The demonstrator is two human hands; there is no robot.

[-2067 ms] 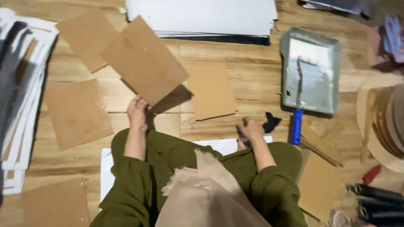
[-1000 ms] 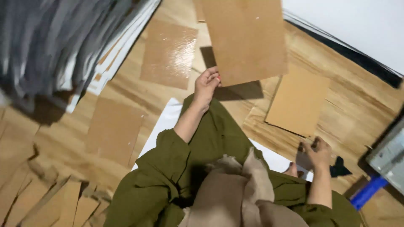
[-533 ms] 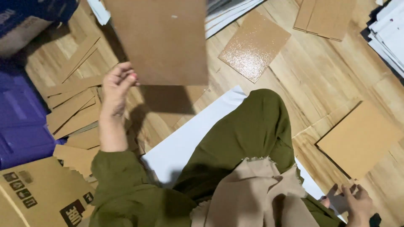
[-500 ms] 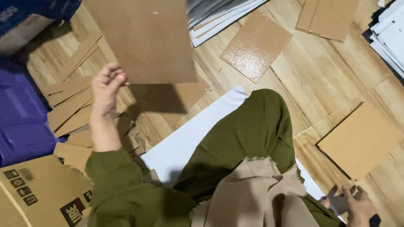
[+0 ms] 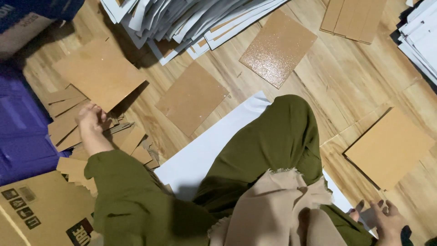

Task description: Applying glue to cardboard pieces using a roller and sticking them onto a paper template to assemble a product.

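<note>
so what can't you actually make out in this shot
- Left hand, head view: touches the brown board at its lower corner; whether the fingers grip it cannot be told, since the board's edge hides them.
- Right hand: cut off by the bottom edge; what lies under it cannot be told.
- Cardboard strips: partly covered by the board and the left arm.
- Pile of white sheets: cut off by the top edge and motion-blurred.

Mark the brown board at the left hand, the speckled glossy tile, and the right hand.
brown board [image 5: 98, 73], head view, middle of its face
speckled tile [image 5: 278, 48], head view, centre of its glossy top
right hand [image 5: 384, 221], head view, back of the hand
</note>
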